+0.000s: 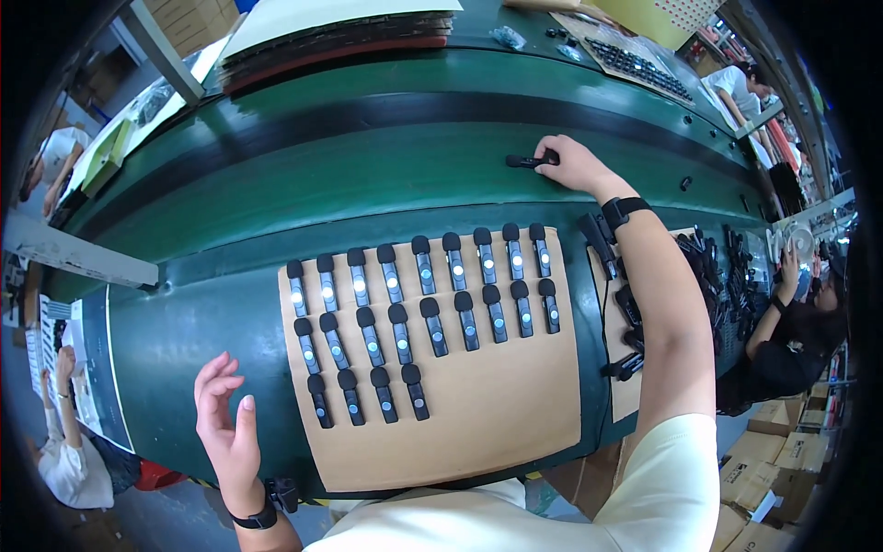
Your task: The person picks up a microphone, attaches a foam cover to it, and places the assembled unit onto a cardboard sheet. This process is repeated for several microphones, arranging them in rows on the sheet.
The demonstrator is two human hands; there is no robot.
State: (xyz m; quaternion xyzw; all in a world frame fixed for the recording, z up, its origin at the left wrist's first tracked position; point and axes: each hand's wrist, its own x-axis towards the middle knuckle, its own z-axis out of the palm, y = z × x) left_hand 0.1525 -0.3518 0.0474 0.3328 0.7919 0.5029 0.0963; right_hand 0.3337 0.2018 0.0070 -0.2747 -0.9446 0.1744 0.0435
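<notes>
My right hand [572, 164] reaches far forward onto the green conveyor belt [368, 175] and pinches a small black clip-on device [526, 161]. A brown cardboard sheet [497, 405] lies on the near green table. On it stand three rows of several small black devices [423, 294], most with a lit spot. My left hand [225, 423] hovers open over the table edge, left of the cardboard sheet, holding nothing. Both wrists wear black bands.
A pile of loose black devices [708, 267] lies on a second cardboard at the right. Stacked flat sheets [340, 32] and a tray of black parts [635, 60] sit beyond the belt. Other people work at the left, right and far right. Cardboard boxes [763, 460] stand at the lower right.
</notes>
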